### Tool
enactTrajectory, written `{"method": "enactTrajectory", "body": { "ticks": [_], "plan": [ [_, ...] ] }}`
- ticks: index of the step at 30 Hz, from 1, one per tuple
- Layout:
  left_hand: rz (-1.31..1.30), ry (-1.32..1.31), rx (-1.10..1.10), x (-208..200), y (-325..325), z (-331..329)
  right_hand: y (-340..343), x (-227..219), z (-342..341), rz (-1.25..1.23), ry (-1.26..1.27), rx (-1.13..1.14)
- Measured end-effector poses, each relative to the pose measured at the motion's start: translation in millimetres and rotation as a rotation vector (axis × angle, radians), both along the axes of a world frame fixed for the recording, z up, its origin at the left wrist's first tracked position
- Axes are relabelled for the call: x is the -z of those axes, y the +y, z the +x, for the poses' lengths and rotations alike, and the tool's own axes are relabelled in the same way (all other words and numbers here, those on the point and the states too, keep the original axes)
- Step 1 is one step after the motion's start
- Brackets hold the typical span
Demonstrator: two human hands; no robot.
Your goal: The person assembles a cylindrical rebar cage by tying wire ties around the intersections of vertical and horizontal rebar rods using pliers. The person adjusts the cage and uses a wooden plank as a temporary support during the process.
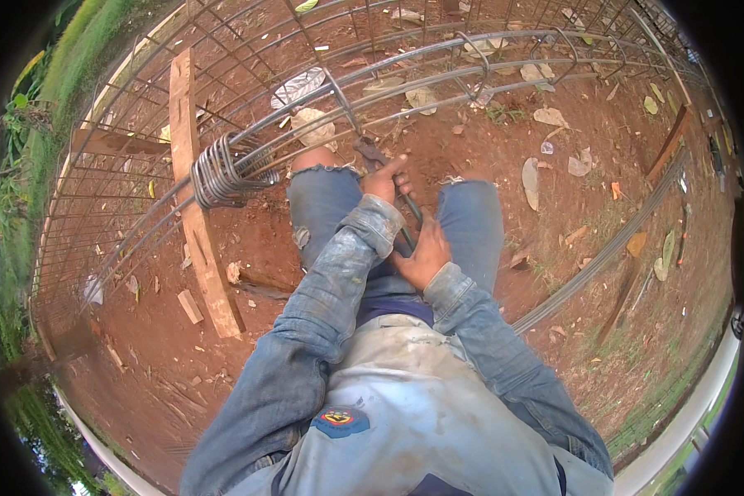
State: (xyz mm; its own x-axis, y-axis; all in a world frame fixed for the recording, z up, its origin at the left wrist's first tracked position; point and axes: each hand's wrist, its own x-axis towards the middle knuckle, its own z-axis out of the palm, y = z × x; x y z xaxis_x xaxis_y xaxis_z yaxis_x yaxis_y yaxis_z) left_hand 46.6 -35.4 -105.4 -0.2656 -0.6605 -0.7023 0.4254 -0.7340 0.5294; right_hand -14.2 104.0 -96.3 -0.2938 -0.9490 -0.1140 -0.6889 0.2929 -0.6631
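Observation:
A pair of pincers [409,204] with dark handles and a rusty head slants between my knees. My left hand [383,179] is closed around the pincers just below the head. Lower down, my right hand [426,255] is closed on the handle end. The pincers' head lies close to the lower end of a steel stirrup [340,97]; whether they touch I cannot tell. This stirrup wraps long rebar rods [422,62] that run across in front of me. To the left, a bunch of stirrups [219,172] hangs packed together around the same rods.
A wooden plank [192,165] props the rods at left. Behind stands a rusty wire grid [248,58]. Several thin steel rods [591,269] lie on the red soil at right, near a timber piece [668,147]. Dry leaves [530,183] litter the ground.

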Motion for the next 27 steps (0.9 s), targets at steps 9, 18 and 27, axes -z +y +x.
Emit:
{"method": "enactTrajectory", "body": {
  "ticks": [9,18,27],
  "plan": [
    [-0.043,-0.395,0.034,10,7,-9,-12,26,-17,0.215,-0.057,-0.048],
    [-0.028,0.279,-0.017,-1,30,8,-30,14,-58,0.566,-1.293,-0.309],
    [0.019,-0.060,0.046,-10,22,-3,-8,54,-51,0.685,-1.732,-0.193]
  ]
}}
